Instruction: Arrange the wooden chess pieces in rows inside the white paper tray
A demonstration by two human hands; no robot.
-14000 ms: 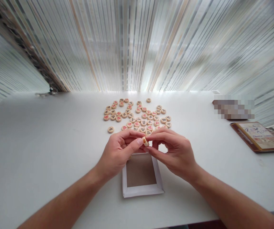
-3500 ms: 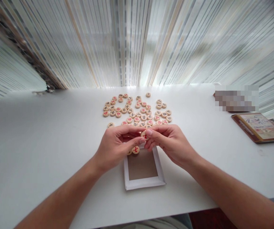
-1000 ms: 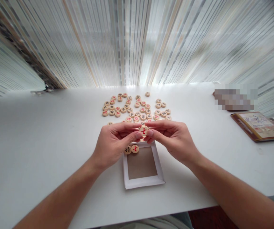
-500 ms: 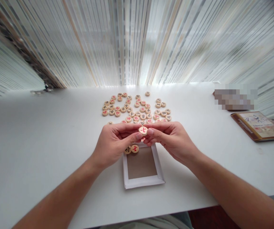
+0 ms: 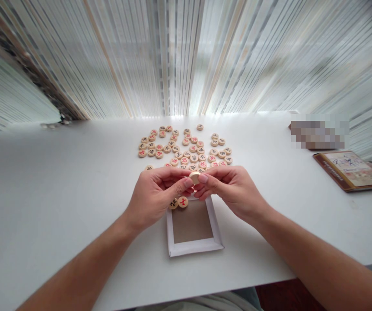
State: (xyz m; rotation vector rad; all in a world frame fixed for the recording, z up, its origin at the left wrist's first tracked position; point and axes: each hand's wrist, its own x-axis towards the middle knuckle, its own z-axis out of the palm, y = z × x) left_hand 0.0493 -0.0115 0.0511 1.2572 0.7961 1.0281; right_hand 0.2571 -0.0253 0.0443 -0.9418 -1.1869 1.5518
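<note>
Between the fingertips of my left hand (image 5: 160, 190) and my right hand (image 5: 229, 186) is a round wooden Chinese chess piece (image 5: 195, 177), its plain face toward me. Both hands are closed, pinching it from either side above the far end of a shallow white box (image 5: 195, 247) with a brown bottom. Inside the box, at its far left, lie a piece with a black character (image 5: 173, 203) and one with a red character (image 5: 183, 201). My hands partly cover the box's far edge and another red-marked piece beneath them.
Several more chess pieces (image 5: 185, 160) lie scattered on the white table (image 5: 85, 207) beyond my hands. A brown-edged book or flat box (image 5: 351, 170) rests at the right, with a pixelated object (image 5: 318, 134) behind it. A striped curtain (image 5: 179, 56) hangs along the far edge.
The piece in my fingers has turned over: its red character faced me before, and its plain side shows now. My hands have hardly shifted.
</note>
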